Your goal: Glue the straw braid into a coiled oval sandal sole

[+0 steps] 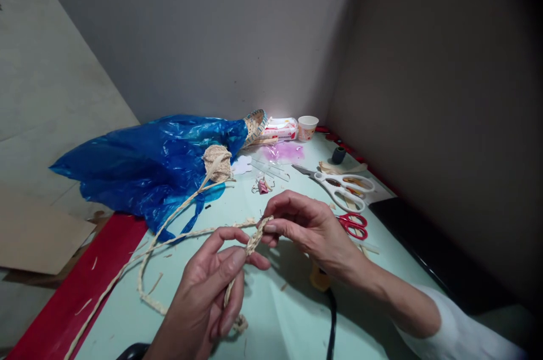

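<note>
Between my two hands runs a pale braided straw cord (255, 242). My left hand (216, 281) pinches its lower part between thumb and fingers, and the tail passes down behind the palm. At the upper end my right hand (299, 230) grips the braid between thumb and forefinger. A long twisted strand (146, 269) of the same straw trails over the table on the left. Beyond it a wound ball of straw cord (218, 163) rests against a blue plastic bag (156, 156).
White-handled scissors (339, 182) and red-handled scissors (354, 225) lie right of my hands. A pink binder clip (263, 186), a paper cup (307, 128), a dark thread spool (338, 155) and a woven basket (255, 124) stand farther back. A black flat object (416, 241) edges the right side.
</note>
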### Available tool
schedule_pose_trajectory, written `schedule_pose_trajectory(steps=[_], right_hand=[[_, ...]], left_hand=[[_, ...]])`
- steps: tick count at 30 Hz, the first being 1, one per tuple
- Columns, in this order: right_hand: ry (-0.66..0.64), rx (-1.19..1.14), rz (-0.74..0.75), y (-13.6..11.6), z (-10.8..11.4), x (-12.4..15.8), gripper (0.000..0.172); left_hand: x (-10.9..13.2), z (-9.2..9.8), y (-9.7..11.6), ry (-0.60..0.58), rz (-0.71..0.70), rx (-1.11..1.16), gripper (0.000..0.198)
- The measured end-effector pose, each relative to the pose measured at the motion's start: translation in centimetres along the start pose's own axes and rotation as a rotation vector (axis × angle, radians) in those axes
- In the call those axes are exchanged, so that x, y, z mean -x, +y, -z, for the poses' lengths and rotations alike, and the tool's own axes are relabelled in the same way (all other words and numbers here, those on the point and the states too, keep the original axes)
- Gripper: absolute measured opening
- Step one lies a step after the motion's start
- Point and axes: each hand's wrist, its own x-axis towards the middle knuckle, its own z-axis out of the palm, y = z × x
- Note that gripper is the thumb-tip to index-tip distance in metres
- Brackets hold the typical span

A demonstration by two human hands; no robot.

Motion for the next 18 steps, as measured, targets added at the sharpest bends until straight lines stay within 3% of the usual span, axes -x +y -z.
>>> schedule_pose_trajectory(steps=[6, 14, 18], right_hand=[[-0.034, 0.022, 0.011, -0.51, 0.35, -0.16, 0.004], [-0.068, 0.013, -0.002, -0.57, 0.44, -0.17, 0.022], [0.008, 0.072, -0.018, -0.73, 0.46, -0.05, 0.014]], left_hand=[[0.05, 0.31, -0.05, -0.056, 0.113, -0.036, 0.024], [-0.09, 0.60, -0.17, 0.001, 0.148, 0.038, 0.026], [0.00, 0.43, 0.09, -0.010, 0.152, 0.076, 0.021]])
